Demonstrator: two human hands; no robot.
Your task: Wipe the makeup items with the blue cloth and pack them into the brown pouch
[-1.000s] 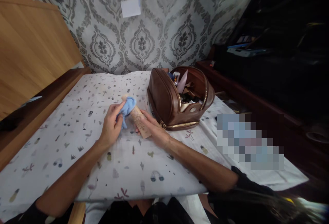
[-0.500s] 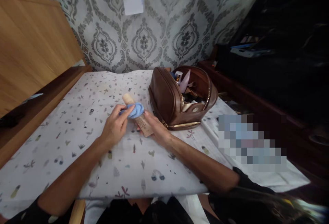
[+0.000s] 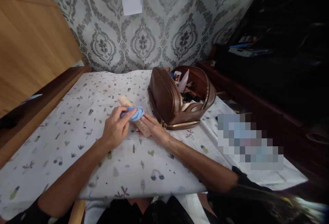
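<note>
A beige tube [image 3: 142, 128] with printed lettering lies slantwise between my hands, above the patterned cloth. My right hand [image 3: 155, 129] is wrapped round its lower part, with some fingers hidden beneath. Pinched in my left hand [image 3: 117, 124], a blue cloth [image 3: 136, 113] is pressed against the middle of the tube. The tube's upper end sticks out beyond the cloth. Just right of my hands stands a brown bag [image 3: 167, 97], unzipped, with a pink item [image 3: 183, 82], a small bottle [image 3: 177, 76] and several other items inside.
White printed cloth [image 3: 100, 183] covers the table. A wooden panel [image 3: 38, 35] rises at the left, and a patterned wall [image 3: 144, 42] with a white card [image 3: 132, 5] stands behind. At the right edge lies a pixelated item [image 3: 248, 141].
The blue cloth has shifted slightly on the tube and looks flatter. The tube's upper end has moved a little left and down. Both hands keep their hold.
</note>
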